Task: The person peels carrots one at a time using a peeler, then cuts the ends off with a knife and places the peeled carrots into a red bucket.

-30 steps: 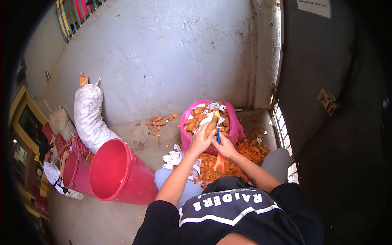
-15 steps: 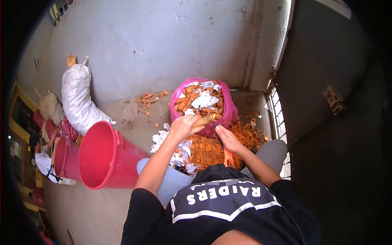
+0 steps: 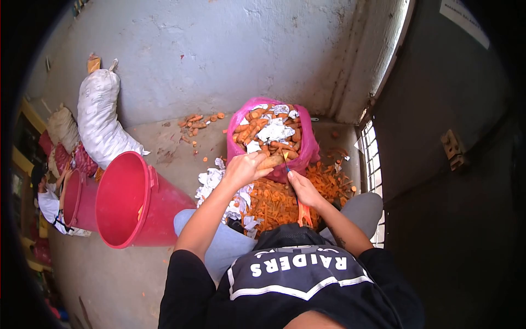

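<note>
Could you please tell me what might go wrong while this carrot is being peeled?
The peeler in the right hand works close to the left hand gripping the carrot, so a slip could nick that hand. The peelings piled on the floor could be slippery underfoot.

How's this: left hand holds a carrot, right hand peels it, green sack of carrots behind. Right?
No: the sack is pink, not green, per the head view. The left hand does hold the carrot; the right hand peels it with a peeler.

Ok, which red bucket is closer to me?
The large red bucket, on its side right beside you; the other bucket lies beyond it, next to another person.
</note>
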A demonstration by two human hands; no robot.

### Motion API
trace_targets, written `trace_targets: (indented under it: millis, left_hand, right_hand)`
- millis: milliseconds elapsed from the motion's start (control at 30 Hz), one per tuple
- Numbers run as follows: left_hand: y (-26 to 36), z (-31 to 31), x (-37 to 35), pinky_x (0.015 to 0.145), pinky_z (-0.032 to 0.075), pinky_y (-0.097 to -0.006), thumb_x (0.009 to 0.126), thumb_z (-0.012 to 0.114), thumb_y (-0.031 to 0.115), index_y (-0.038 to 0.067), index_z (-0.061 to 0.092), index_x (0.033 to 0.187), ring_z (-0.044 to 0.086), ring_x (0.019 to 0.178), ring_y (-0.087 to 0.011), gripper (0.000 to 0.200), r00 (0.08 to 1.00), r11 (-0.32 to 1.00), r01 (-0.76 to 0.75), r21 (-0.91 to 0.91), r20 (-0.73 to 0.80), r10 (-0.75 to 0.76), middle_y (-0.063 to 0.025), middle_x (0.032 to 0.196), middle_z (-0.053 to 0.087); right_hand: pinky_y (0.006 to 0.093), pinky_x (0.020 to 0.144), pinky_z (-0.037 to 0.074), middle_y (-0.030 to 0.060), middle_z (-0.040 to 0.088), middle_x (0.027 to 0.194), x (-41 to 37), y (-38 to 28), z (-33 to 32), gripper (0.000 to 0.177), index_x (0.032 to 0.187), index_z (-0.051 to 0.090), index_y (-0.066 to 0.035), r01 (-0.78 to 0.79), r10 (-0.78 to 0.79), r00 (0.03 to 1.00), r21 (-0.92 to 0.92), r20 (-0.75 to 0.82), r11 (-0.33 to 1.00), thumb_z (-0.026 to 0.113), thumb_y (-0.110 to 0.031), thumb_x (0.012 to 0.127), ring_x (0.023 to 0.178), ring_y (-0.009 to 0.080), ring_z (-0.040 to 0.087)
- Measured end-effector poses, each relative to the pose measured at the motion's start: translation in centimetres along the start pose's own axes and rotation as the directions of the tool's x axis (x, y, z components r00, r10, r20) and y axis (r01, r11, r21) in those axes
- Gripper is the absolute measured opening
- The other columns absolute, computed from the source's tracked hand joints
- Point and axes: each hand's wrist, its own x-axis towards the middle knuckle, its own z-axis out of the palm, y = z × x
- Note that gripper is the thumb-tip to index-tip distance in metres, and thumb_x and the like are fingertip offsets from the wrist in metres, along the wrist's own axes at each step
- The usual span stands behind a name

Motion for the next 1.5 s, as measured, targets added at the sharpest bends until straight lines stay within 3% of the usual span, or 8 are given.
trace_targets:
  millis: [267, 433, 500, 600, 800, 967, 1267, 1500]
  left_hand:
    - [-1.2, 0.2, -0.5, 0.060, 0.052, -0.0375, 0.073, 0.074, 0.038, 0.007, 0.066, 0.097, 0.063, 0.069, -0.0265, 0.040, 0.994, 0.999, -0.040, -0.003, -0.102, 0.040, -0.0086, 0.075, 0.062]
    - [-1.1, 0.3, -1.1, 0.068, 0.054, -0.0378, 0.075, 0.072, 0.043, 0.007, 0.066, 0.100, 0.067, 0.079, -0.0293, 0.044, 0.971, 0.941, 0.190, -0.281, -0.086, -0.221, -0.0124, 0.091, 0.067]
    - [-2.2, 0.8, -1.4, 0.071, 0.054, -0.0375, 0.074, 0.074, 0.041, 0.005, 0.068, 0.100, 0.067, 0.082, -0.0311, 0.045, 0.971, 0.926, 0.196, -0.323, -0.069, -0.230, -0.0138, 0.094, 0.068]
    - [-3.7, 3.4, -2.3, 0.070, 0.054, -0.0344, 0.074, 0.076, 0.036, 0.003, 0.067, 0.101, 0.068, 0.080, -0.0260, 0.043, 0.964, 0.862, 0.216, -0.458, -0.042, -0.264, -0.0127, 0.091, 0.069]
    - [-4.8, 5.6, -2.3, 0.059, 0.051, -0.0289, 0.087, 0.064, 0.034, 0.002, 0.063, 0.096, 0.060, 0.065, -0.0126, 0.033, 0.829, 0.058, 0.337, -0.940, 0.267, -0.492, -0.0028, 0.077, 0.063]
    - [-4.7, 7.9, -0.9, 0.059, 0.054, -0.0325, 0.091, 0.052, 0.051, 0.007, 0.056, 0.103, 0.060, 0.065, -0.0162, 0.046, 0.611, -0.613, 0.291, -0.735, 0.636, -0.472, -0.0025, 0.075, 0.057]
    - [-5.7, 11.8, 1.5, 0.068, 0.054, -0.0394, 0.089, 0.054, 0.049, 0.006, 0.053, 0.108, 0.059, 0.073, -0.0212, 0.047, 0.487, -0.764, 0.276, -0.582, 0.771, -0.411, -0.0068, 0.090, 0.057]
    - [-4.7, 11.2, 2.8, 0.061, 0.053, -0.0362, 0.088, 0.055, 0.049, 0.006, 0.055, 0.106, 0.059, 0.067, -0.0208, 0.046, 0.529, -0.726, 0.358, -0.587, 0.768, -0.360, -0.0077, 0.080, 0.058]
  right_hand:
    - [0.0384, 0.070, 0.045, 0.0116, 0.058, 0.075, 1.7, 1.2, 0.5, 0.048, 0.094, 0.049, -0.006, -0.054, 0.045, 0.998, -0.257, -0.041, 0.965, 0.029, -0.049, 0.099, 0.072, 0.0265, 0.058]
    - [0.0389, 0.081, 0.044, 0.0157, 0.061, 0.091, 0.9, 16.4, 0.5, 0.054, 0.104, 0.055, -0.003, -0.228, 0.233, 0.971, -0.494, -0.053, 0.839, 0.029, -0.050, 0.098, 0.086, 0.0309, 0.058]
    - [0.0320, 0.062, 0.043, 0.0026, 0.048, 0.072, -0.8, 18.9, 1.6, 0.047, 0.090, 0.050, -0.006, -0.351, 0.357, 0.933, -0.317, -0.040, 0.881, 0.032, -0.048, 0.099, 0.065, 0.0142, 0.049]
    - [0.0318, 0.063, 0.043, 0.0042, 0.050, 0.073, 0.7, 18.4, 1.3, 0.049, 0.091, 0.051, -0.005, -0.420, 0.418, 0.905, 0.007, 0.073, 0.908, 0.033, -0.050, 0.098, 0.068, 0.0146, 0.051]
    - [0.0374, 0.075, 0.043, 0.0108, 0.058, 0.080, 7.3, 12.2, -0.3, 0.055, 0.095, 0.053, -0.002, -0.339, 0.328, 0.941, -0.207, -0.087, 0.918, 0.032, -0.052, 0.097, 0.076, 0.0250, 0.057]
    - [0.0407, 0.088, 0.042, 0.0203, 0.061, 0.106, 14.5, 11.2, -1.8, 0.059, 0.118, 0.052, -0.001, -0.352, 0.300, 0.935, -0.387, -0.190, 0.852, 0.033, -0.052, 0.096, 0.101, 0.0344, 0.058]
    - [0.0409, 0.098, 0.039, 0.0260, 0.055, 0.119, 21.7, 8.5, -4.3, 0.065, 0.134, 0.040, -0.003, -0.548, 0.300, 0.790, -0.396, -0.536, 0.737, 0.042, -0.053, 0.092, 0.115, 0.0379, 0.053]
    - [0.0274, 0.063, 0.046, 0.0058, 0.061, 0.075, 18.0, 8.1, -5.7, 0.044, 0.092, 0.060, 0.004, -0.232, 0.228, 0.922, 0.023, -0.314, 0.972, 0.058, -0.040, 0.090, 0.069, 0.0120, 0.056]
